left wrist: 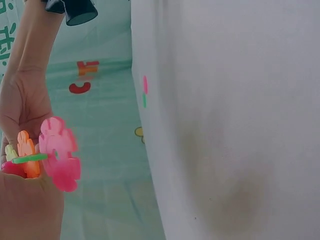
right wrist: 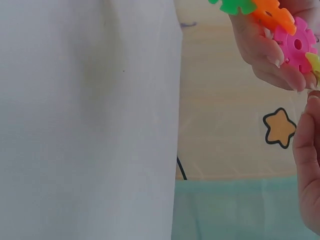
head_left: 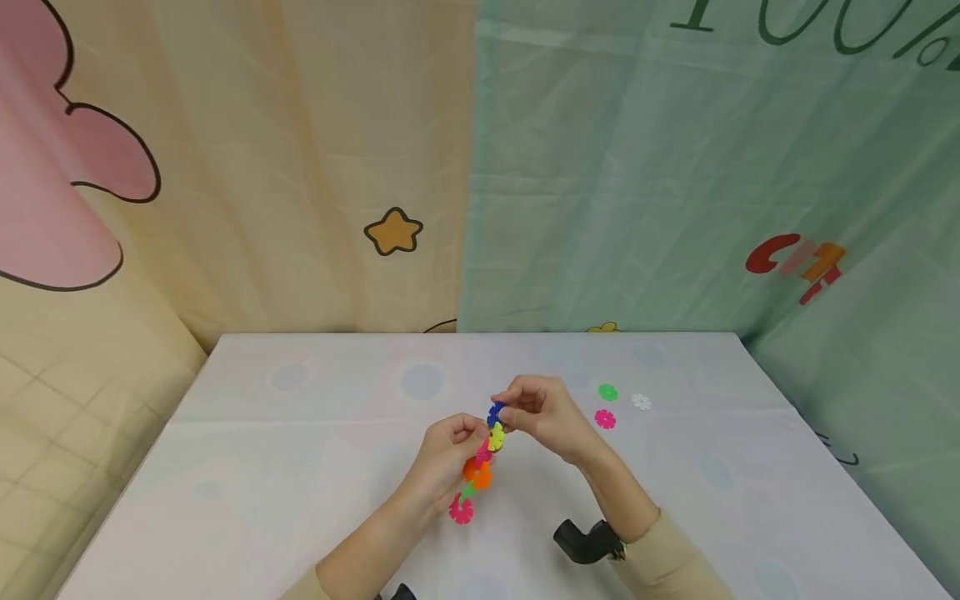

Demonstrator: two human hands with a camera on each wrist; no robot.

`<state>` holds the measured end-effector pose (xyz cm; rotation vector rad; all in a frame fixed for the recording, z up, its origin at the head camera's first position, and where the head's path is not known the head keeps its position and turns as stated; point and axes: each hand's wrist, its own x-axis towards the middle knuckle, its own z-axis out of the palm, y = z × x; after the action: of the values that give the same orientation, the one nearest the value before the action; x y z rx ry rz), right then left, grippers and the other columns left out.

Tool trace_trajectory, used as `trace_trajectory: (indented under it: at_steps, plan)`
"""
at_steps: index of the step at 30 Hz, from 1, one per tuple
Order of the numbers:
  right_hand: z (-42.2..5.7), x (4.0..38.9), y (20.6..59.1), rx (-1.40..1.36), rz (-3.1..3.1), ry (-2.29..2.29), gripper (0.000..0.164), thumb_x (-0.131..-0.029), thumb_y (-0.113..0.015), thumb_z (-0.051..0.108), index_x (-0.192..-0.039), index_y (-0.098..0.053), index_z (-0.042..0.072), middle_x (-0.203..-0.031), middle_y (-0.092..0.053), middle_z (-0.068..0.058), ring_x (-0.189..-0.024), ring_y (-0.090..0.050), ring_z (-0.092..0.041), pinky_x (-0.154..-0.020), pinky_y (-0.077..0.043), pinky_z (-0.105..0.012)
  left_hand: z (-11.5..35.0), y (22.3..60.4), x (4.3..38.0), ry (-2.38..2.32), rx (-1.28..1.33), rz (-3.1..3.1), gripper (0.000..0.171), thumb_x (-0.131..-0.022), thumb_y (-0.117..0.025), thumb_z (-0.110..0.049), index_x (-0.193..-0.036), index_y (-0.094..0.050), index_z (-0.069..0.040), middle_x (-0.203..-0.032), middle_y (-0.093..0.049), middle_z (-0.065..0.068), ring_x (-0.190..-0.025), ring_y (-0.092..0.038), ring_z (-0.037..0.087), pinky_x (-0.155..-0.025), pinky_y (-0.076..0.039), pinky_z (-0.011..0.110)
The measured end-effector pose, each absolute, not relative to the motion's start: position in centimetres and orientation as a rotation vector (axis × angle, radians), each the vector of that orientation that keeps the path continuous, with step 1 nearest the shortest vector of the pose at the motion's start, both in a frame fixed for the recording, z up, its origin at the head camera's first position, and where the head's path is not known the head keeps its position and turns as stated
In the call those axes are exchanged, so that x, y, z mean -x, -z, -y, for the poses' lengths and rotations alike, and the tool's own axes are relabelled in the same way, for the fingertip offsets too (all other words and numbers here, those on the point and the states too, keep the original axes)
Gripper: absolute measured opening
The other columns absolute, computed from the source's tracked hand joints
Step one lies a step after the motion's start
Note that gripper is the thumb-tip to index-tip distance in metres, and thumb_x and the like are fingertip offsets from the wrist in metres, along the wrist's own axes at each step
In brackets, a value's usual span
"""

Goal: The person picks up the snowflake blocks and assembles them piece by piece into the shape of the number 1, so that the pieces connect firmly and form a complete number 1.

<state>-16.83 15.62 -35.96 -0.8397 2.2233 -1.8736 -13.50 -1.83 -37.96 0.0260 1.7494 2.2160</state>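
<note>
A chain of notched plastic snowflake discs hangs between my hands over the table. My right hand (head_left: 546, 417) pinches the blue disc (head_left: 493, 414) at its upper end between thumb and fingers. Just below, my left hand (head_left: 444, 454) grips the chain near the yellow disc (head_left: 497, 437) and a pink disc (right wrist: 297, 45). An orange disc (head_left: 481, 477), a green disc (head_left: 467, 490) and the end pink disc (left wrist: 60, 155) trail downward past the left palm. The blue disc sits against the yellow one. In the right wrist view the blue disc is hidden.
Three loose discs lie on the white table (head_left: 262, 492) beyond my right hand: a green disc (head_left: 607, 392), a pink disc (head_left: 605, 419) and a white disc (head_left: 641, 402). A black camera mount (head_left: 587, 542) is worn on the right wrist. Printed curtains (head_left: 337, 167) stand behind the table.
</note>
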Motion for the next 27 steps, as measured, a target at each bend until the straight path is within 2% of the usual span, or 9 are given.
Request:
trace_trajectory:
  at_steps: [9,15,20,23,27]
  plan:
    - [-15.9,16.5,36.1,0.741,-2.226,1.858,0.011,-0.087,-0.058,-0.007,-0.097,-0.061,-0.011,-0.085,-0.061,-0.019,-0.068,-0.062,-0.014,-0.070,-0.055,-0.030,2.1,38.0,13.9,-2.197,-0.068,-1.724,0.016,-0.093,-0.056,-0.010,-0.095,-0.058,0.006,-0.081,-0.061,0.004,-0.073,-0.060,0.015,-0.070,-0.052,0.020]
    - [-16.5,16.3,36.9,0.632,-2.179,1.887,0.015,-0.089,-0.059,-0.002,-0.099,-0.060,-0.011,-0.082,-0.065,-0.012,-0.067,-0.063,-0.014,-0.070,-0.055,-0.031,2.1,38.3,13.9,-2.151,-0.141,-1.707,0.018,-0.094,-0.055,-0.010,-0.097,-0.057,0.007,-0.082,-0.063,0.004,-0.075,-0.062,0.014,-0.074,-0.052,0.022]
    - [-17.0,16.4,37.7,0.591,-2.173,1.876,0.017,-0.089,-0.060,0.003,-0.100,-0.059,-0.010,-0.089,-0.065,-0.008,-0.074,-0.063,-0.016,-0.074,-0.054,-0.031,2.2,38.4,13.8,-2.115,-0.164,-1.644,0.021,-0.095,-0.054,-0.014,-0.101,-0.055,0.006,-0.084,-0.064,0.004,-0.076,-0.063,0.014,-0.076,-0.053,0.025]
    - [-17.2,16.5,37.9,0.566,-2.203,1.849,0.019,-0.088,-0.062,0.005,-0.101,-0.062,-0.009,-0.091,-0.062,-0.008,-0.078,-0.061,-0.019,-0.077,-0.053,-0.030,2.4,38.5,13.8,-2.097,-0.159,-1.591,0.026,-0.095,-0.054,-0.015,-0.106,-0.055,0.008,-0.085,-0.064,0.005,-0.076,-0.063,0.014,-0.075,-0.053,0.025]
    - [-17.4,16.7,37.9,0.533,-2.257,1.800,0.019,-0.087,-0.063,0.006,-0.102,-0.064,-0.006,-0.089,-0.061,-0.008,-0.080,-0.057,-0.021,-0.077,-0.053,-0.028,2.5,38.6,14.1,-2.069,-0.152,-1.539,0.039,-0.095,-0.054,-0.020,-0.121,-0.052,0.009,-0.093,-0.064,0.006,-0.082,-0.063,0.015,-0.083,-0.052,0.031]
